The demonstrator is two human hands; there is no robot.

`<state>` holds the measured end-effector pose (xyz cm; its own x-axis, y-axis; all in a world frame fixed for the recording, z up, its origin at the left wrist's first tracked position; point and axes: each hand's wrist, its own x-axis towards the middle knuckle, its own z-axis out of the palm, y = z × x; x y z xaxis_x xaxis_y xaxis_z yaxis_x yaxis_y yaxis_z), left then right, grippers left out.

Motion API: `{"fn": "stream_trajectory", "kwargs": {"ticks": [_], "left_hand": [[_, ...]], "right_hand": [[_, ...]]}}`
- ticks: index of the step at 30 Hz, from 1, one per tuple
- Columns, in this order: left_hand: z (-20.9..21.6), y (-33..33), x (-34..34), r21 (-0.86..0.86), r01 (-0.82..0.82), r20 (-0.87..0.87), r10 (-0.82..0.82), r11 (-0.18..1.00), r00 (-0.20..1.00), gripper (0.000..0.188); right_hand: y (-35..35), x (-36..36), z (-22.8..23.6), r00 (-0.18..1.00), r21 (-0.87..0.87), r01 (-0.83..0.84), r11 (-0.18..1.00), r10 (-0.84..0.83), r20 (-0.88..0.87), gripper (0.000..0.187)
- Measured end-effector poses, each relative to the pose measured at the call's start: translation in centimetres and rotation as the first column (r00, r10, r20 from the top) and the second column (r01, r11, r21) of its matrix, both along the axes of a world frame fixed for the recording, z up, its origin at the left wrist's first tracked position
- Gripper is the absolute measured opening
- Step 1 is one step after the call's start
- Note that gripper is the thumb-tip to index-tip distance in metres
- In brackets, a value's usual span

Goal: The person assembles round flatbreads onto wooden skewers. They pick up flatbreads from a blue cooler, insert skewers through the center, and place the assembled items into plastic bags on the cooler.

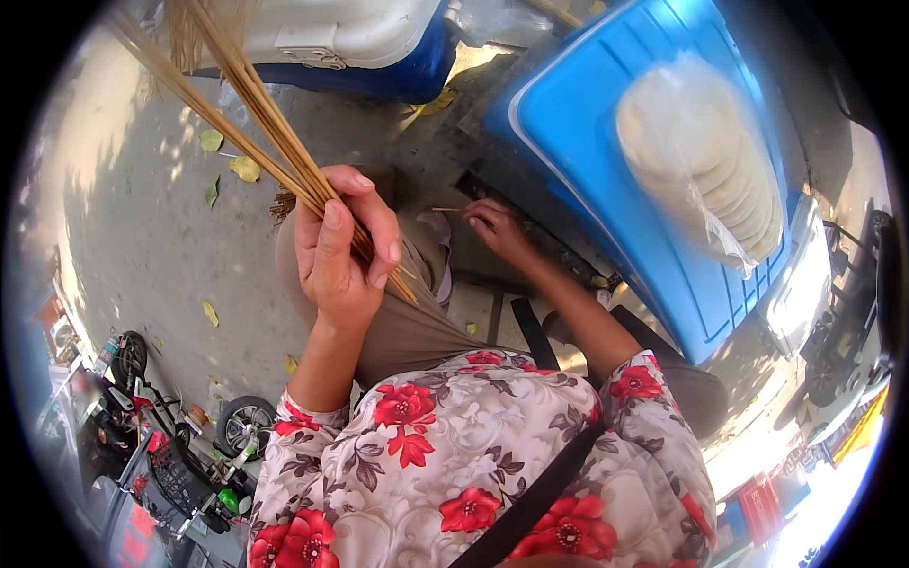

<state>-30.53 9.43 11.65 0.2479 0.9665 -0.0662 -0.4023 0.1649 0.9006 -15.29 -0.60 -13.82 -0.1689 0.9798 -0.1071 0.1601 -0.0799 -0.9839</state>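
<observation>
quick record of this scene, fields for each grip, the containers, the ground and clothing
left grip: closed around a bundle of thin sticks
right grip: pinching what looks like one thin stick
right side: blue lid bearing a clear bag of pale round discs
top: blue cooler with white lid
ground: grey, scattered leaves
clothing: floral top

A bundle of long, slender tan sticks (282,135) slants through the grip of the left hand (343,254), splaying toward the upper left, lower ends jutting out below. One short visible length of thin stick (447,209) points leftward from the right hand (494,227).
</observation>
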Motion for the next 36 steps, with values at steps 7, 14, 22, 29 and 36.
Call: {"fn": "stream_trajectory", "kwargs": {"ticks": [7,14,22,29,36], "left_hand": [[-4.1,3.1,1.4,-0.028,0.112,0.133,-0.108,0.993,0.985,0.023],[-7.3,1.9,3.6,-0.131,0.307,0.227,-0.273,0.943,0.935,0.020],[-8.4,-3.1,6.0,-0.366,0.378,0.169,-0.339,0.850,0.925,0.019],[-8.4,-4.4,5.6,-0.317,0.475,0.166,-0.445,0.821,0.880,0.017],[-10.1,-4.8,5.3,-0.329,0.652,0.234,-0.610,0.683,0.757,0.019]], "right_hand": [[2.7,4.9,10.2,0.980,-0.057,0.194,0.979,-0.196,-0.030,0.011],[3.8,7.5,21.7,0.946,0.559,0.128,0.819,-0.269,0.178,0.007],[3.8,8.3,19.6,0.881,0.622,-0.122,0.774,-0.205,0.428,0.009],[2.2,7.1,18.4,0.940,0.602,0.032,0.798,-0.229,0.254,0.008],[1.2,6.2,16.0,0.738,0.033,0.534,0.845,-0.447,-0.505,0.043]]}}
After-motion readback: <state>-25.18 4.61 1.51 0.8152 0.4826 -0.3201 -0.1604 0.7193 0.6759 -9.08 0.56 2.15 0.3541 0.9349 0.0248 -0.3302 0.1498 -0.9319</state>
